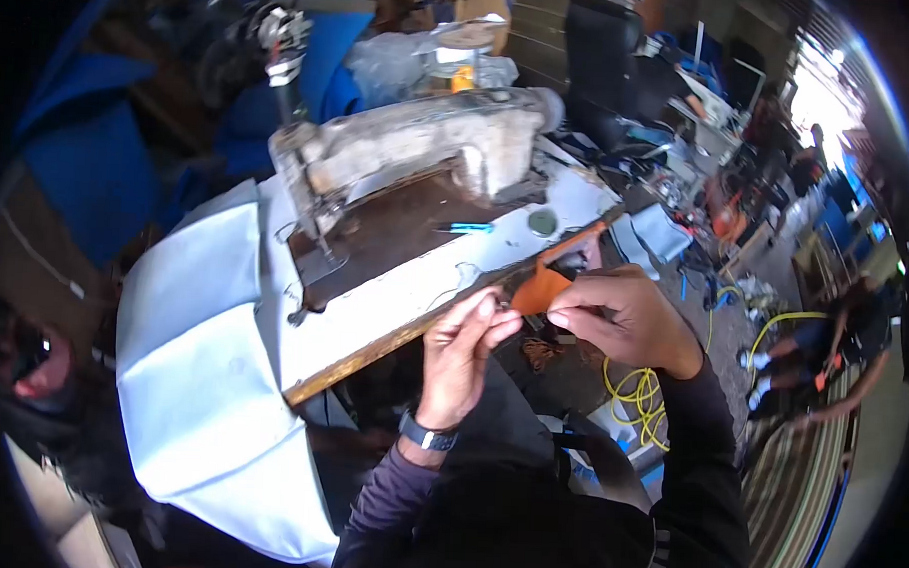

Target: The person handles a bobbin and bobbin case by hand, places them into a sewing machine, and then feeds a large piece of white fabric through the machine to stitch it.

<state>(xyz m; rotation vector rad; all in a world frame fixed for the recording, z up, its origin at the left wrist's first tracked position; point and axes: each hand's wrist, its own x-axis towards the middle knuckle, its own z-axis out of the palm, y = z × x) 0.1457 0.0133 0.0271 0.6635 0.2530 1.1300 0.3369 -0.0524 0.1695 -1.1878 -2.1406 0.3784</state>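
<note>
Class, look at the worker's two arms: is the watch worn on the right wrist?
No, the watch is strapped below the left hand, and the wrist of the right hand shows none.

In front of the sewing machine (429, 148), a hand could pass over the counter's (358, 333) needle-end stretch, but a blue item (468, 227) and green disc (542, 222) obstruct farther right.

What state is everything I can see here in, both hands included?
Sewing machine: upright, paint worn.
White fabric: creased, draped over the table's end.
Blue pen-like object: lying flat.
Yellow cord: loosely looped on the floor.
Watch: strapped on.
Left hand: fingers drawn together; anything pinched is too small to tell.
Right hand: fingers drawn together, contents unclear.
</note>
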